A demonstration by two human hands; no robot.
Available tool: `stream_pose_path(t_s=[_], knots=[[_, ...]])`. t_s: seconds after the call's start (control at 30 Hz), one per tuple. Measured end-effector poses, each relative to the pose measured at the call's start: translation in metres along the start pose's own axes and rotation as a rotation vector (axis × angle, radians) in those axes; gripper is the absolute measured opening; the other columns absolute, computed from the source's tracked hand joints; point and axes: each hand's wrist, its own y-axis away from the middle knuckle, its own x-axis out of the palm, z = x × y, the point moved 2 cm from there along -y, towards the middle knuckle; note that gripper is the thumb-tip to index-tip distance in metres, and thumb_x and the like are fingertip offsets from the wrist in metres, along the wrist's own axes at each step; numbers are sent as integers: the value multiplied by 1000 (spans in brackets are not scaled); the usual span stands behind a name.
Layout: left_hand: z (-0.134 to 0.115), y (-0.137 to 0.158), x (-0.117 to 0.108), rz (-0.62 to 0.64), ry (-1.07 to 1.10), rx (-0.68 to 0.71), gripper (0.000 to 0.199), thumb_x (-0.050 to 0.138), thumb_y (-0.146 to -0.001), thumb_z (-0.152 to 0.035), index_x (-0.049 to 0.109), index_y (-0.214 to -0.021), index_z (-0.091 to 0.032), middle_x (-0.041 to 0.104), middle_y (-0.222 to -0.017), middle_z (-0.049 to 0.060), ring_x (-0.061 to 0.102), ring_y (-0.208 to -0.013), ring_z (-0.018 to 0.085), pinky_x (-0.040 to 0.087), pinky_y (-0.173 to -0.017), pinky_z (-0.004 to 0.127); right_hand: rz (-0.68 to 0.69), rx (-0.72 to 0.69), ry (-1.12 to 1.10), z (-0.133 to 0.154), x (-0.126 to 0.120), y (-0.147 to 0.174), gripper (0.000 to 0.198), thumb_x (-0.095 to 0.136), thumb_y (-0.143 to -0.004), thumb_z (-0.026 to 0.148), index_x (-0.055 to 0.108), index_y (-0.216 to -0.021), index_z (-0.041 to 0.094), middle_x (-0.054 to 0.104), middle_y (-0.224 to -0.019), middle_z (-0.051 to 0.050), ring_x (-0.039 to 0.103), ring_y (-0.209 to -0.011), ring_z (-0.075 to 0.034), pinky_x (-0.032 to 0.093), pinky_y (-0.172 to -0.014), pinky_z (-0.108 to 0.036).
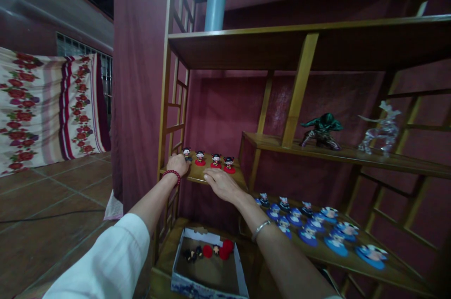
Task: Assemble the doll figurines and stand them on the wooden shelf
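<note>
My left hand [178, 164], with a red bead bracelet at the wrist, is closed on the leftmost small doll figurine [186, 152], which has a dark base. Its fingertips are partly hidden behind the back of the hand. To the right, three similar figurines in a row stand upright on red bases: one doll [200, 157], another [216, 160] and a third [229, 164]. My right hand [222, 184], wearing a silver bangle, lies with fingers stretched out at the front edge of the small shelf [197, 174], just before the row and holding nothing.
Below is an open box [207, 278] with several red and black figurines inside. Several blue-based figurines [308, 233] stand on the lower right shelf. Above them are a green figure [322, 130] and a clear statuette [382, 130]. A pale blue flask [216, 1] stands on the upper shelf.
</note>
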Motion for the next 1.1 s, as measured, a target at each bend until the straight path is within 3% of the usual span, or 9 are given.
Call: stream_pose_path(t_s=[0.23, 1.1], knots=[[-11, -6, 1, 39, -23, -135, 48, 45, -70, -49, 59, -101, -16, 56, -107, 15, 57, -94, 25, 45, -74, 33, -38, -3, 6, -1, 2, -1, 36, 30, -86, 27, 59, -103, 13, 60, -108, -7, 51, -102, -16, 36, -91, -27], [-10, -16, 4, 6, -52, -133, 52, 48, -65, -50, 59, -100, -13, 58, -106, 16, 57, -92, 27, 46, -72, 33, -57, 26, 4, -3, 4, 1, 33, 33, -85, 26, 58, -104, 15, 60, -107, -5, 51, -102, -15, 35, -91, -25]])
